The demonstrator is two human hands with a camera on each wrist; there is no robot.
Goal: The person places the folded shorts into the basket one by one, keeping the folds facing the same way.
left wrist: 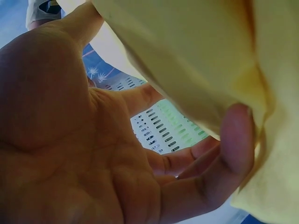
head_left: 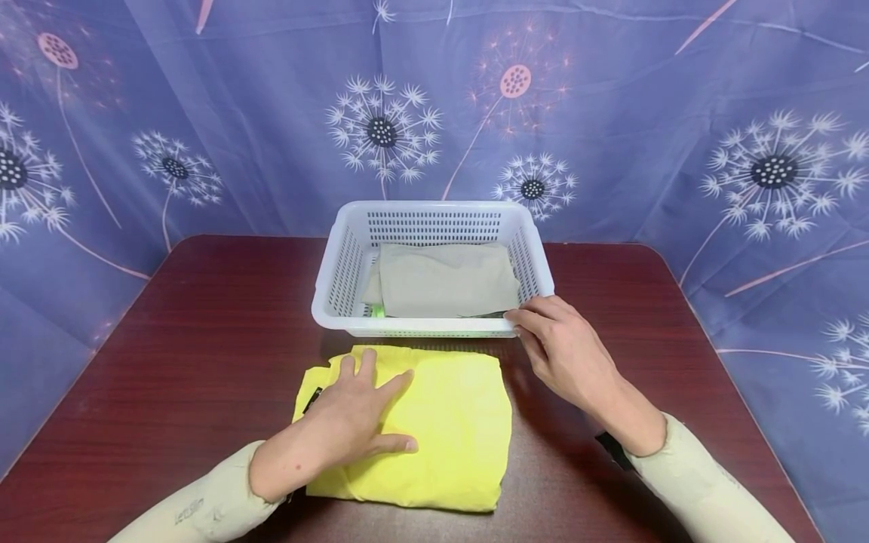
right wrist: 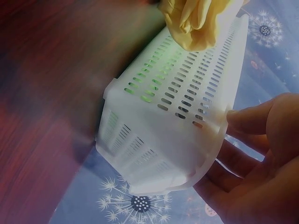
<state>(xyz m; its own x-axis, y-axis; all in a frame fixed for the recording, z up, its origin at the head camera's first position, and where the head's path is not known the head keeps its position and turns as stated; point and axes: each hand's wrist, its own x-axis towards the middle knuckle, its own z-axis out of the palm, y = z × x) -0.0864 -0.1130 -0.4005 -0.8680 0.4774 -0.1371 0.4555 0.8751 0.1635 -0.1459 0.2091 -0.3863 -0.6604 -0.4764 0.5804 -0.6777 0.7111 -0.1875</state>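
Note:
A folded yellow cloth (head_left: 455,422) lies on the table in the head view, a small black tag (head_left: 312,400) at its left edge. My left hand (head_left: 346,422) rests on its left part with the fingers spread; in the left wrist view, fingertips press the yellow fabric (left wrist: 196,65) and the cloth hides others. Just beyond stands a white slotted basket (head_left: 434,324). My right hand (head_left: 563,339) holds its near right corner, thumb and fingers at the rim in the right wrist view. Inside the basket is a folded beige cloth (head_left: 448,279).
Near the basket's front wall, something green (head_left: 376,310) and a dark piece (head_left: 492,314) show beside the beige cloth. The dark red wooden table (head_left: 204,339) extends to both sides. Behind it hangs a blue curtain (head_left: 271,90) with dandelion prints.

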